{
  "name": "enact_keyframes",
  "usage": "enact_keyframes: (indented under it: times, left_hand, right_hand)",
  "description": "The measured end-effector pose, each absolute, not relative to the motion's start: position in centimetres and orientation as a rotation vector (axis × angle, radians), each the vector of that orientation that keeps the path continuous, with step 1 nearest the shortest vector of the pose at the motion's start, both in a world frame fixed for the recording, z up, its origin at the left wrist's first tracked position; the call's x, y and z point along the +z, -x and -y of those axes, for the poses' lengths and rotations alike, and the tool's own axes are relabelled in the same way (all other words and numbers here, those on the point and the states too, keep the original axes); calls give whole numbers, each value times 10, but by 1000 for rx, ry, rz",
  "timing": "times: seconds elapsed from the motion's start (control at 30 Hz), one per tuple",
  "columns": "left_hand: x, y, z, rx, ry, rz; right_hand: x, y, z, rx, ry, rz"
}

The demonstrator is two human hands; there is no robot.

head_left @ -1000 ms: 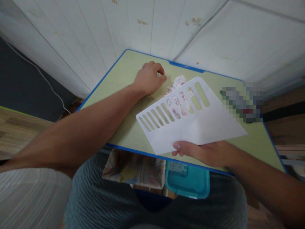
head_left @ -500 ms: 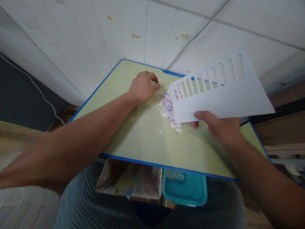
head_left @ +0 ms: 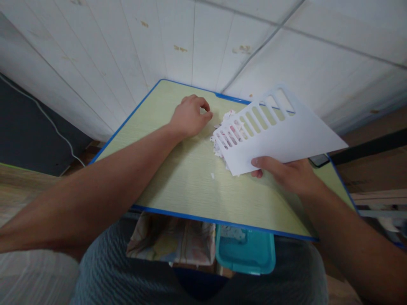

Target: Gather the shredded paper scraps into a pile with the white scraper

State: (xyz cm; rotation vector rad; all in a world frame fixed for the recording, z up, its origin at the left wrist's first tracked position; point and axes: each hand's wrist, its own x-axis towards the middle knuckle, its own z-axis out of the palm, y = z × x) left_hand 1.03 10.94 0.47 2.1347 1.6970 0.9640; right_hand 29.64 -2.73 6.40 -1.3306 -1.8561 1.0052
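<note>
I see the paper scraps (head_left: 229, 113) gathered in one loose heap around the middle of the surface (head_left: 184, 186), a little toward its far edge, partly covered by a white slotted sheet (head_left: 270, 146); as far as the gathering goes, it looks mostly done, with a single stray scrap (head_left: 213, 176) lying apart toward the near edge. The right hand (head_left: 288, 171) grips the sheet by its near side, thumb on top, and tilts it so the narrow-slotted end sits over the heap; whether it touches the scraps I can't tell. The left hand (head_left: 190, 115) rests toward the far left corner, fingers loosely curled, with nothing visible in its grasp, just beside the heap. A dark phone-like object (head_left: 319, 160) lies at the right edge, partly behind the right hand. Below the near edge sit a teal tub (head_left: 254, 256), something pale inside, and a patterned container (head_left: 178, 241). The sheet itself hides much of the heap, and the wall (head_left: 127, 51) closes off the far edge.
</note>
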Motion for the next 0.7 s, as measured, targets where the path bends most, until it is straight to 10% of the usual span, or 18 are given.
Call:
enact_keyframes:
  times: [0.7]
  left_hand:
    - [13,-12,-103,905,-2120,-1700]
  right_hand:
    - [65,-290,43,1344,1199,2002]
